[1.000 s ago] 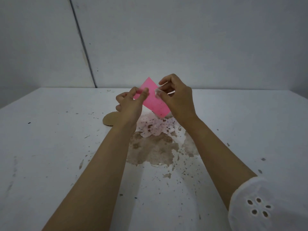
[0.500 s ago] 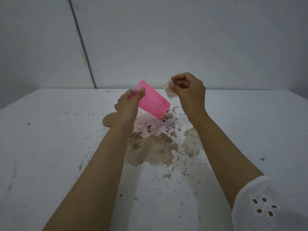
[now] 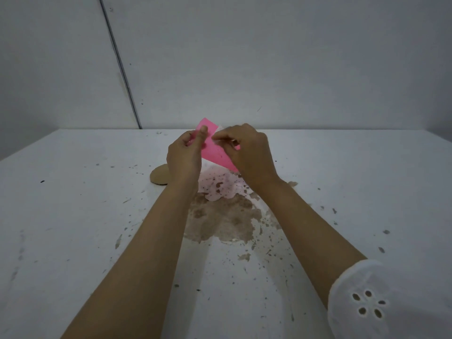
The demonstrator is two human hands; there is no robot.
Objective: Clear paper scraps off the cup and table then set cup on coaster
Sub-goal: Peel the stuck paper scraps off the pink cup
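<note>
A pink cup [image 3: 215, 150] is held tilted above the table, its mouth toward the far wall. My left hand [image 3: 184, 155] grips it near the rim, thumb on the outside. My right hand [image 3: 247, 152] is against the cup's right side, its fingertips pinching a white paper scrap [image 3: 219, 129] at the rim. A round brown coaster [image 3: 159, 176] lies on the table behind my left wrist, partly hidden by it. Pale, speckled paper scraps [image 3: 223, 189] lie on the table beneath the cup.
The white table [image 3: 73, 228] is stained with a large brown patch [image 3: 220, 221] in the middle and many small dark specks around it. Grey walls [image 3: 269, 57] close off the far edge and the left side.
My right hand had pulled away to the right with a white scrap; now it is back at the cup's rim. The cup has tipped more upright in my left hand.
</note>
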